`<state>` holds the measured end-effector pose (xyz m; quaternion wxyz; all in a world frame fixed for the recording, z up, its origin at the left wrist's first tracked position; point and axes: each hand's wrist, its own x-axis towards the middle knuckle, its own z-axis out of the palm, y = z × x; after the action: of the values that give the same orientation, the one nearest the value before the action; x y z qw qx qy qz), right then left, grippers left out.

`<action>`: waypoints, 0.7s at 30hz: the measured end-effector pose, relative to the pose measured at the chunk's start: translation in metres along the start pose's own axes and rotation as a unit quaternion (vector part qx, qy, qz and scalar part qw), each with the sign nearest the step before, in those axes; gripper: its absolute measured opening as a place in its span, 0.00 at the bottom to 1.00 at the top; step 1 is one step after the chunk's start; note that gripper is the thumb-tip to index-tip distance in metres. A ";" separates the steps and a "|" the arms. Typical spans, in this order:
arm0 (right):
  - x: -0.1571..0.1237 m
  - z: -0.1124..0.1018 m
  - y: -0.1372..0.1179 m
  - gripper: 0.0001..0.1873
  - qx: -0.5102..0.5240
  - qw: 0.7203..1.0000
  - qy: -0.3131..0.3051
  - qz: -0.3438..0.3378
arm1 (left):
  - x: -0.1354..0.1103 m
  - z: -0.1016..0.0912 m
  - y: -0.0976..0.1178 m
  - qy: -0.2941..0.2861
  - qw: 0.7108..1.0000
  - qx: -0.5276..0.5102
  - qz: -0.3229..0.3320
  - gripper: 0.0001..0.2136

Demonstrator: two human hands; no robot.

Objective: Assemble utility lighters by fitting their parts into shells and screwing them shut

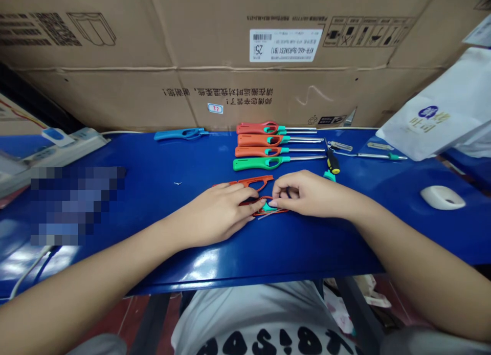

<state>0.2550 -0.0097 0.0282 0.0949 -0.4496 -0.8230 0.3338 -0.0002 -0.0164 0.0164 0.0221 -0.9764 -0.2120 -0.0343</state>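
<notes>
My left hand (pixel 224 209) lies over an opened orange lighter shell half (pixel 283 211) on the blue table, its fingers pressing the shell down and hiding its rear part. Inside the shell a teal trigger (pixel 267 207) shows between my hands. From the right, my right hand (pixel 303 191) reaches in with curled fingers, thumb and forefinger pinched at the trigger; anything between the tips is too small to make out. A thin metal piece (pixel 268 214) lies along the near edge of the shell. Just beyond my fingers is the other orange shell half (pixel 264 182), partly covered by my left hand.
Behind lie several lighters (pixel 257 151) in a row and a blue lighter (pixel 178 134). A black-yellow screwdriver (pixel 333 161), teal cap (pixel 329 176) and metal lighter tube (pixel 376 155) are right. Small screws (pixel 177 183) lie left. A cardboard box (pixel 215 48) stands behind.
</notes>
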 end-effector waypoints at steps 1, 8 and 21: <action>-0.001 -0.001 -0.001 0.13 0.002 1.000 -0.004 0.006 | 0.000 0.000 0.000 0.001 1.000 0.005 0.001 0.20; -0.007 -0.013 0.000 0.06 -0.033 0.998 -0.053 0.006 | 0.000 0.004 -0.002 0.022 1.000 0.015 0.005 0.19; -0.019 -0.031 0.003 0.06 -0.088 0.990 -0.098 0.043 | -0.001 0.002 0.001 0.023 0.999 -0.031 -0.011 0.19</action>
<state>0.2819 -0.0098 0.0524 -0.0408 -0.4564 -0.8345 0.3060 -0.0009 -0.0175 0.0142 -0.0039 -0.9732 -0.2207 -0.0639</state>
